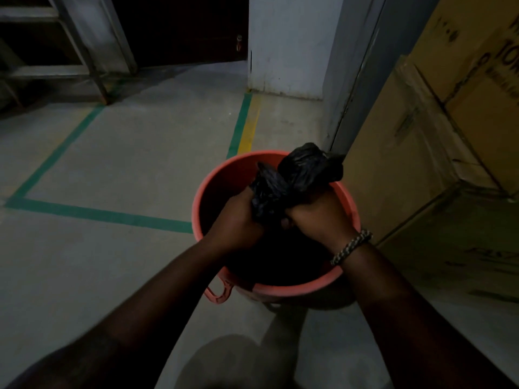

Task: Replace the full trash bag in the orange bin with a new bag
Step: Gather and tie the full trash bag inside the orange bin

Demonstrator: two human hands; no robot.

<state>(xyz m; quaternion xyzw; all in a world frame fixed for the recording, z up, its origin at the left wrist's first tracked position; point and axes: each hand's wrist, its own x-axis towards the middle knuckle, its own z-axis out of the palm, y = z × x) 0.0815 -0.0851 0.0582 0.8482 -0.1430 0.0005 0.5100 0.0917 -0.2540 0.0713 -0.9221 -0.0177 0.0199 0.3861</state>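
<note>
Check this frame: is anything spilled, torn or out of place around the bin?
Nothing stands out. The orange bin stands upright on the floor, both hands grip the gathered neck of the black bag over it, and no spill shows. The dim light hides fine detail.

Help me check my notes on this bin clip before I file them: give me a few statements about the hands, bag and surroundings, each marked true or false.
1. Both the left hand and the right hand grip the gathered top of the black trash bag. True.
2. The orange bin lies tipped on its side. False: it stands upright on the floor.
3. A braided bracelet is on the right wrist. True.
4. Cardboard boxes stand left of the bin. False: they are to its right.
5. Green tape lines mark the floor. True.
</note>
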